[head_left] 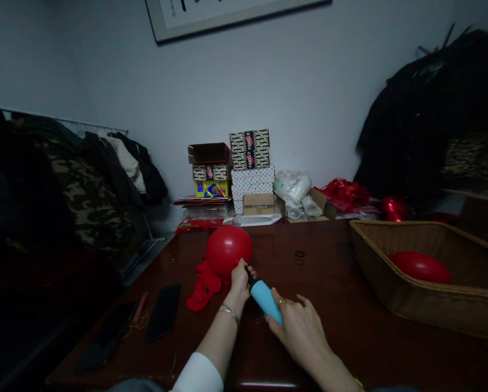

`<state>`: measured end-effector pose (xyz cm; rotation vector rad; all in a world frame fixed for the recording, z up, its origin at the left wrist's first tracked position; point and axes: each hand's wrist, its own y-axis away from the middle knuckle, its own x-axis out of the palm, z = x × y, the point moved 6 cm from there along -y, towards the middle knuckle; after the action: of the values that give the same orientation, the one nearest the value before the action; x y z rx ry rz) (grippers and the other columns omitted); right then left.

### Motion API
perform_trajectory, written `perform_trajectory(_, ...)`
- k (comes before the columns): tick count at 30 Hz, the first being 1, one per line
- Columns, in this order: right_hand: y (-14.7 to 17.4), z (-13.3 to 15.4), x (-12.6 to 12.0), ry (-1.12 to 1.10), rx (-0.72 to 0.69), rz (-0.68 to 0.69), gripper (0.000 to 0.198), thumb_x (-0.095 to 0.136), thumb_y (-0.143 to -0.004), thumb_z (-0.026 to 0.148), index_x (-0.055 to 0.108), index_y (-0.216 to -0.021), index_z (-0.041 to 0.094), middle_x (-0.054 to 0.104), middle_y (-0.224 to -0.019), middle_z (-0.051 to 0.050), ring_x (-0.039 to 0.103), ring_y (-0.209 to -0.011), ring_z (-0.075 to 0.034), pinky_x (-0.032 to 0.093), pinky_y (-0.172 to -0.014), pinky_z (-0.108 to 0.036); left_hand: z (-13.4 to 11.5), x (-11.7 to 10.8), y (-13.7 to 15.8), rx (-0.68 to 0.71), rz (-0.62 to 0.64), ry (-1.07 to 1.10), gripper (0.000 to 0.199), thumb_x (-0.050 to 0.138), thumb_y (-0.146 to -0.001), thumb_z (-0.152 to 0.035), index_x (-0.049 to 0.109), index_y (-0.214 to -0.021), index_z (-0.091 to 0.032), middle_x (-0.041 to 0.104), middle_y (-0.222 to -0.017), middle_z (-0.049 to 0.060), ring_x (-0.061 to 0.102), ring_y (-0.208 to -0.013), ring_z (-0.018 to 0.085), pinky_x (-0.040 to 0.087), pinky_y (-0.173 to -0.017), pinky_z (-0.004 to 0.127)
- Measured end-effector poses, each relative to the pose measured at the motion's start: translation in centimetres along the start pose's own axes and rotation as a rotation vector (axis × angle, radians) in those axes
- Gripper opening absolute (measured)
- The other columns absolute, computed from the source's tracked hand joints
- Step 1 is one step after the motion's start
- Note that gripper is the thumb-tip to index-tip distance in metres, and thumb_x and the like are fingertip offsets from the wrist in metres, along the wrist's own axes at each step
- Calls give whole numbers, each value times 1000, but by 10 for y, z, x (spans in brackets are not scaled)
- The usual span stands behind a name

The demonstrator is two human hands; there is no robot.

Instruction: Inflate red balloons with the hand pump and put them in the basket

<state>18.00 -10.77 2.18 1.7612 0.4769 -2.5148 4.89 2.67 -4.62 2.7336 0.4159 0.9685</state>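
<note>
A round, inflated red balloon (229, 249) stands over the middle of the table. My left hand (241, 279) pinches its neck at the black nozzle of a light-blue balloon pump (267, 300). At the pump's near end, my right hand (299, 325) grips it with thumb and forefinger, its other fingers partly stretched out. The pump's handle is hidden behind that hand. Left of the inflated balloon lies a heap of limp red balloons (205, 287), close to my left wrist.
On the right, a wicker basket (391, 288) holds a red balloon (421, 267). A dark phone-like slab (163, 311) and scissors (139, 310) lie at the left. Stacked boxes (252, 188) and a plastic bag (293, 186) stand behind the dark wooden table (325, 261).
</note>
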Motion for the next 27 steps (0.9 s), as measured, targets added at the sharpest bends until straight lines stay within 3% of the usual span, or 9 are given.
perform_trajectory(16, 29, 2, -45, 20, -38, 85, 50, 49, -83, 29, 46, -132, 18, 69, -99, -8, 63, -91, -23, 25, -103, -43, -46, 8, -11, -32, 63, 140, 26, 41, -89, -20, 37, -64, -18, 37, -48, -5, 37, -37, 6, 29, -36, 15)
perform_trajectory(20, 28, 1, -42, 30, -31, 85, 50, 50, -81, 27, 48, -130, 17, 69, -100, -9, 63, -91, -23, 25, -102, -43, -41, 9, -8, -24, 62, 147, 26, 40, -90, -22, 38, -65, -18, 39, -48, -4, 38, -37, 6, 30, -37, 15)
perform_trajectory(27, 10, -1, -22, 37, -5, 16, 50, 49, -83, 32, 47, -130, 14, 70, -93, -11, 64, -86, -22, 28, -98, -41, -12, 14, 4, -41, 40, 95, 27, 44, -89, -29, 38, -65, -18, 39, -48, -5, 37, -37, 7, 29, -37, 17)
